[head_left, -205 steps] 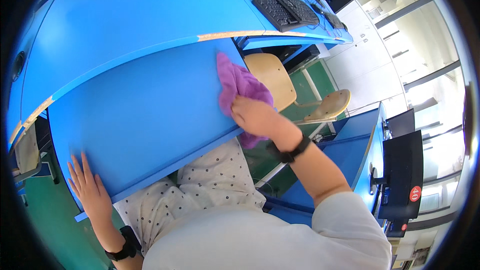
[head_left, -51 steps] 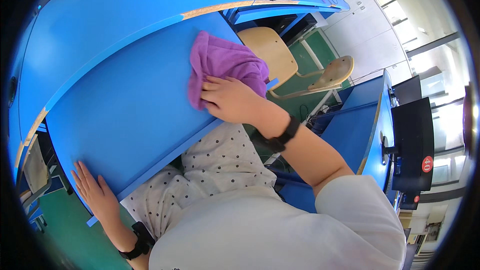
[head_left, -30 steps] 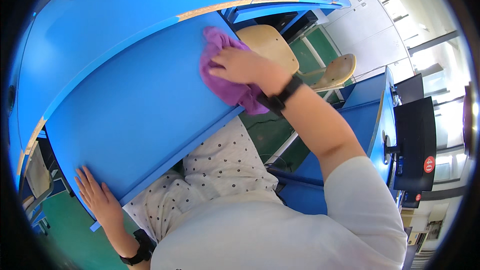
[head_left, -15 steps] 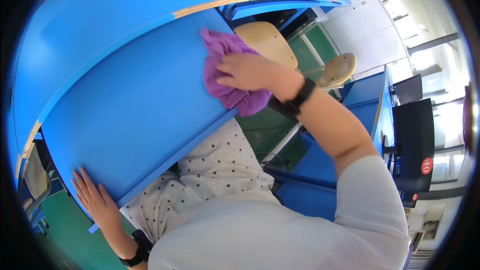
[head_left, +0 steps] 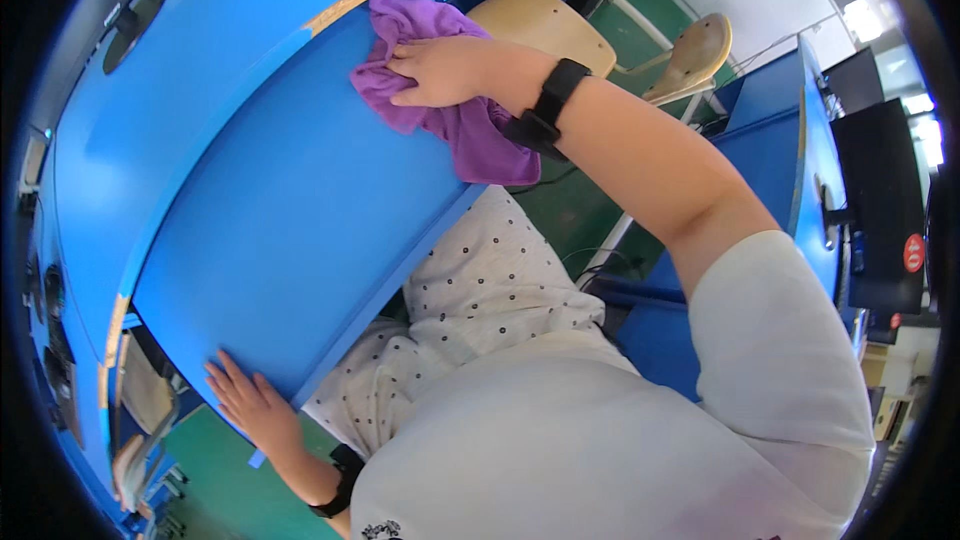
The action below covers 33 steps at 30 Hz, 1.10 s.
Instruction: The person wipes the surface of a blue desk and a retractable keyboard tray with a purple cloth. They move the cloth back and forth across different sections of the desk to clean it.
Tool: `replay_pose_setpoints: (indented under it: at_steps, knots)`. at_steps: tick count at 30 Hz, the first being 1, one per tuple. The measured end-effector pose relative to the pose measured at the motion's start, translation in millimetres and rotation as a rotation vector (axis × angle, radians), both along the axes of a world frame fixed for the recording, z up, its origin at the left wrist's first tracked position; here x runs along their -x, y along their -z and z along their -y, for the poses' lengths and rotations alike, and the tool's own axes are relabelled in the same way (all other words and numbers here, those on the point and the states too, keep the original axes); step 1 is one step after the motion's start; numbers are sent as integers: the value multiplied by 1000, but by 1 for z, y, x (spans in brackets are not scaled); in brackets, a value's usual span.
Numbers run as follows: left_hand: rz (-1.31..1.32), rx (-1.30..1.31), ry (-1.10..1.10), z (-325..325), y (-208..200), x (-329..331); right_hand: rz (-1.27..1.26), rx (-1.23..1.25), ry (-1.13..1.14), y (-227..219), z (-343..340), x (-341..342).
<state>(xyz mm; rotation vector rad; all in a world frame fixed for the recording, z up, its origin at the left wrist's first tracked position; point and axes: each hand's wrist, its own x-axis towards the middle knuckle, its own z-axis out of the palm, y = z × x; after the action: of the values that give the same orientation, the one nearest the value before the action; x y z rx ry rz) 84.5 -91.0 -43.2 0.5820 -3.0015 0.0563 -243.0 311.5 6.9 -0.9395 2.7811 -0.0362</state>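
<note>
A purple cloth (head_left: 485,145) lies rumpled over the right end of a blue pull-out tray (head_left: 285,210). One corner of it hangs past the tray's near edge. My right hand (head_left: 440,70) presses down on the cloth near the tray's far right corner, fingers bent into its folds. At the opposite end, my left hand (head_left: 260,415) rests flat on the tray's near left corner, fingers spread and holding nothing. Both wrists carry black bands, and my legs are partly under the tray.
Beyond the tray runs a blue desktop (head_left: 210,40) with a chipped edge and a dark monitor base (head_left: 135,30). A wooden chair (head_left: 545,25) stands right of the tray, another chair (head_left: 695,55) farther off. Black monitors (head_left: 885,200) stand at far right; another chair (head_left: 145,390) is at left.
My right hand and the cloth have slid toward the tray's far right corner, and the cloth is more spread out. My left hand stays on its corner. The whole view has shifted.
</note>
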Motion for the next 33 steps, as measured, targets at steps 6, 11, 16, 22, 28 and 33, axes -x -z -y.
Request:
replay_pose_setpoints:
  at_steps: [6, 11, 16, 22, 28, 33]
  knots:
    - [26, -106, 3, -5, 4, 5, 142, -89, 69, -15, 32, 54]
    - [50, -127, -14, -2, -1, 9, 86, 8, 203, -10, 46, 54]
    - [6, -115, 15, 5, -2, 0, 369, -129, 174, -33, 44, 33]
    - [46, -144, 43, -2, -2, 11, 338, -27, 241, -27, 55, 89]
    - [47, -156, -17, -6, -7, 3, 193, -75, 11, -9, 43, 46]
    - [30, -119, 4, -2, -2, 3, 183, -121, 54, -25, 42, 56]
